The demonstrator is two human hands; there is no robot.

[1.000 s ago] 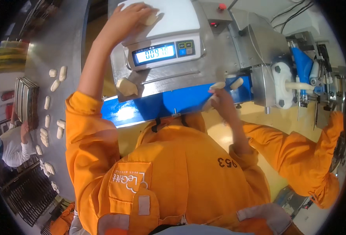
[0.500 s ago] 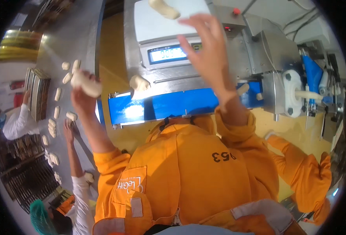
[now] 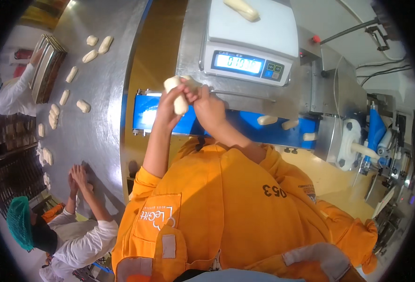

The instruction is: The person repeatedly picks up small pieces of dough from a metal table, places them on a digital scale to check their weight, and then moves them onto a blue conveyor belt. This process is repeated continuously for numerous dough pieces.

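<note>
My left hand (image 3: pixel 169 105) is closed around a thick, pale dough piece (image 3: pixel 173 85) held upright above the near-left end of the blue conveyor belt (image 3: pixel 144 117). Right beside it, the curled fingers of my right hand (image 3: pixel 210 110) meet the left fingertips. A second dough lump (image 3: pixel 188 81) shows between and behind the fingers, partly hidden, seemingly pinched by the right hand. Beyond stands a digital scale (image 3: pixel 252 63) with a lit display, and one dough piece (image 3: pixel 242 9) lies on its white pan.
Several dough rolls (image 3: pixel 267 120) lie on the belt's right part, near a steel machine with a white flanged outlet (image 3: pixel 350 145). At left, a long steel table (image 3: pixel 102 108) holds scattered dough pieces. A co-worker's hands (image 3: pixel 78 176) work at it, beside stacked trays (image 3: pixel 50 68).
My left hand has brought its dough piece in from the steel table to the belt. My right hand has come down from the scale to meet it. The display reading has changed.
</note>
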